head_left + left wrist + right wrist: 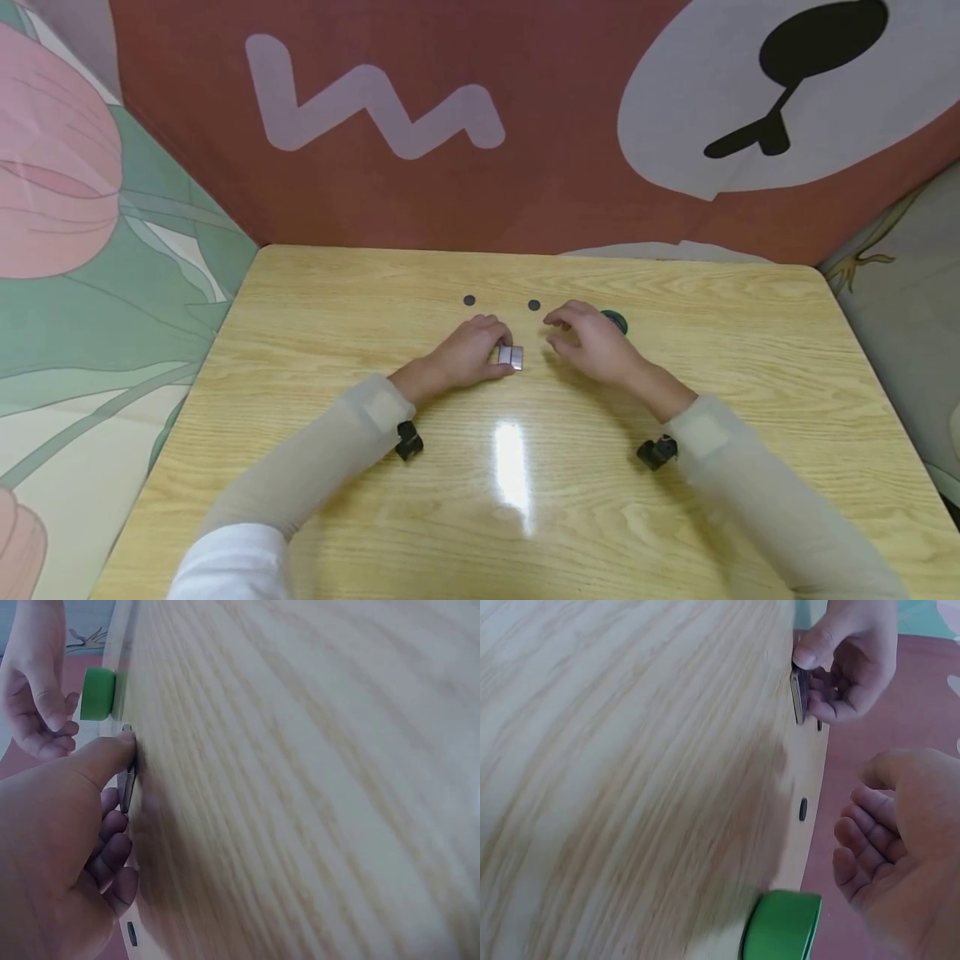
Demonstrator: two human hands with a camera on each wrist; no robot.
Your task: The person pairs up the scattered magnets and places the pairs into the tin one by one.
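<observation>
My left hand (472, 350) holds a small flat silver rectangular piece (511, 358), crossed by a dark seam, low over the table between thumb and fingers. In the left wrist view the thumb lies on the thin edge of this silver piece (127, 784). Raised a little above the table, my right hand (596, 342) has loosely bent fingers with nothing between them. A green round object (617, 322), partly hidden in the head view, stands just beyond the right hand; its green side wall (780, 926) shows in the right wrist view.
Two small dark discs lie behind the hands, the left disc (469, 300) and the right disc (534, 305). The wooden table (337, 500) meets a red printed backdrop (450, 200) at its far edge.
</observation>
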